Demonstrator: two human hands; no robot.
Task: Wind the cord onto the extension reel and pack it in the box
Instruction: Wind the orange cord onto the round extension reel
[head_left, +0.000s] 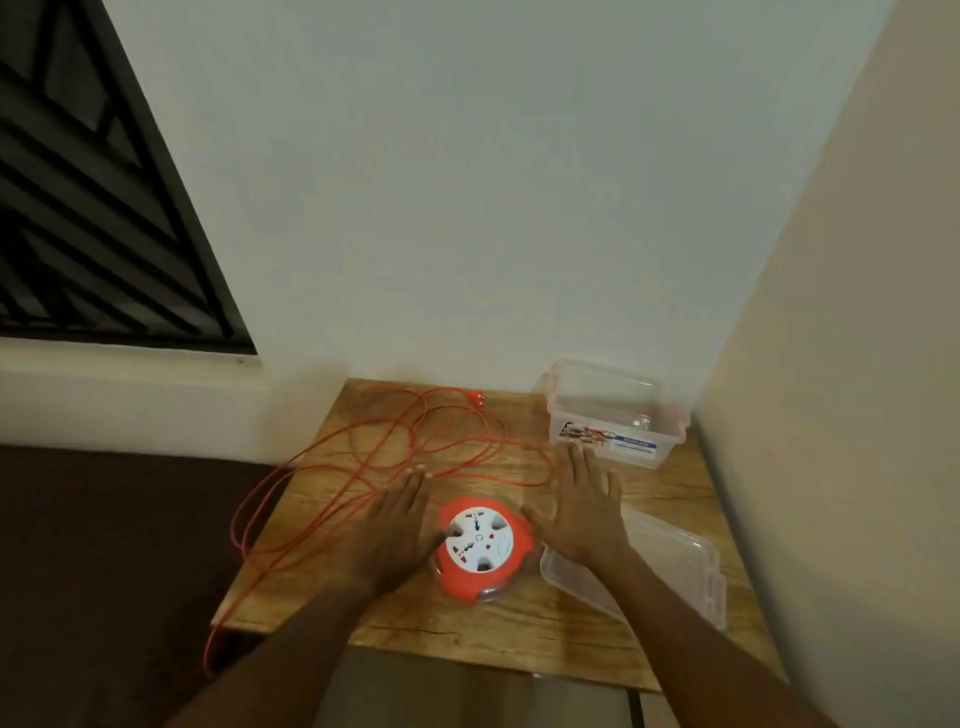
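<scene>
Reel (480, 545), orange with a white socket face, lies flat near the front of the wooden table (519, 629). Left hand (397, 530) and right hand (582, 512) hover spread open on either side, holding nothing. Orange cord (363, 457) sprawls loose, spilling over the table's left edge. Clear box (613, 410) stands open at the back right corner, its lid (670, 566) beside the reel.

The scene is dim and soft, with a greenish cast on the pale wall (467, 182), which is lit evenly and fades darker toward the left by the window (93, 197), itself black. The wide lens bends the picture at its edges, so the window frame and the wall corner lean steeply, and fine detail is smeared all over, the label on the box (613, 415) unreadable. The bench (519, 623) shows only faint shadows and no glare.
</scene>
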